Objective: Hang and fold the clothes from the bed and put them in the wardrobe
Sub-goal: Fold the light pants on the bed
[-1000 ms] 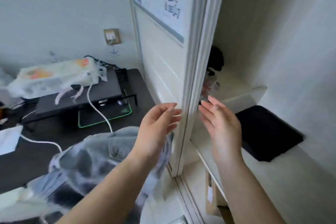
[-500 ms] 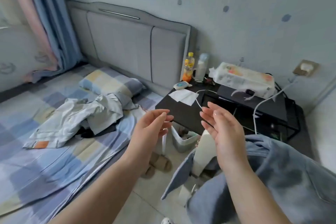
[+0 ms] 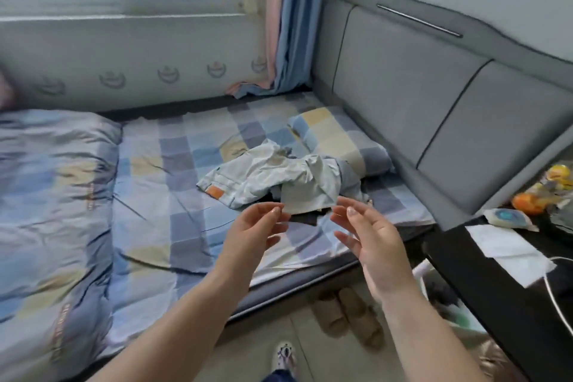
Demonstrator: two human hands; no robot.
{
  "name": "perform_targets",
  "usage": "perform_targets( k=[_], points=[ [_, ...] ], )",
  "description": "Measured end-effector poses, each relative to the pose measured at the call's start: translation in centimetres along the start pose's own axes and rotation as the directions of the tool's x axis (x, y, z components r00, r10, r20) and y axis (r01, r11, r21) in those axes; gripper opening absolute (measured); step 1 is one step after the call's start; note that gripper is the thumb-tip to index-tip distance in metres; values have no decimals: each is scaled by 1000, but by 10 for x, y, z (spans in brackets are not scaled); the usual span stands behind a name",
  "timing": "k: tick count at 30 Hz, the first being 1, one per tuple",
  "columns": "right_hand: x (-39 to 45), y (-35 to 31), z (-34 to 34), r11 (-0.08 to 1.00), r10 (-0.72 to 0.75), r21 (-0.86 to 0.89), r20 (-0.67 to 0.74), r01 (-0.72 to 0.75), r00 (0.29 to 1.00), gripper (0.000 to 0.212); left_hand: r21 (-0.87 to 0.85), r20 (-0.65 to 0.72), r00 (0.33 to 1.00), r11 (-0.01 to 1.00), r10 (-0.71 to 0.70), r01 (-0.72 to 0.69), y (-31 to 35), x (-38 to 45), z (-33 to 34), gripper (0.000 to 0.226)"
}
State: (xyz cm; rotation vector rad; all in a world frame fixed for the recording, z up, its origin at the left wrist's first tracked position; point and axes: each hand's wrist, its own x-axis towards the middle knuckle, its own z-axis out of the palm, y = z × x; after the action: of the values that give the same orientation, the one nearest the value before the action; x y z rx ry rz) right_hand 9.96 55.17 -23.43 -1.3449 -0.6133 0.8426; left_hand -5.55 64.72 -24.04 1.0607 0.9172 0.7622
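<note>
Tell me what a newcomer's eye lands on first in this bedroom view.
First, the two bare hands raised mid-frame, left hand and right hand, both open and holding nothing. Just beyond them a crumpled pile of pale clothes lies on the checked bedsheet, beside the pillow. A rumpled quilt fills the left side of the bed.

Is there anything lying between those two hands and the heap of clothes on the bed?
Nothing visible. The left hand and right hand hover open, empty, just in front of the crumpled clothes; only bare checked sheet lies below them.
</note>
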Motion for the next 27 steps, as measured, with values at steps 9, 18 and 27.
perform_targets(
  k=[9, 18, 27],
  points=[
    [181, 52, 18, 965, 260, -55, 29, -258, 965, 20, 114, -178, 972, 978, -153, 174, -20, 158, -35, 16],
    [293, 105, 101, 883, 425, -305, 196, -357, 884, 20, 37, -394, 891, 965, -226, 261, -36, 259, -124, 13],
    [395, 240, 160, 792, 485, -545, 290, -274, 825, 15, 4, -415, 853, 936, -318, 351, -115, 377, -183, 12]
  ],
)
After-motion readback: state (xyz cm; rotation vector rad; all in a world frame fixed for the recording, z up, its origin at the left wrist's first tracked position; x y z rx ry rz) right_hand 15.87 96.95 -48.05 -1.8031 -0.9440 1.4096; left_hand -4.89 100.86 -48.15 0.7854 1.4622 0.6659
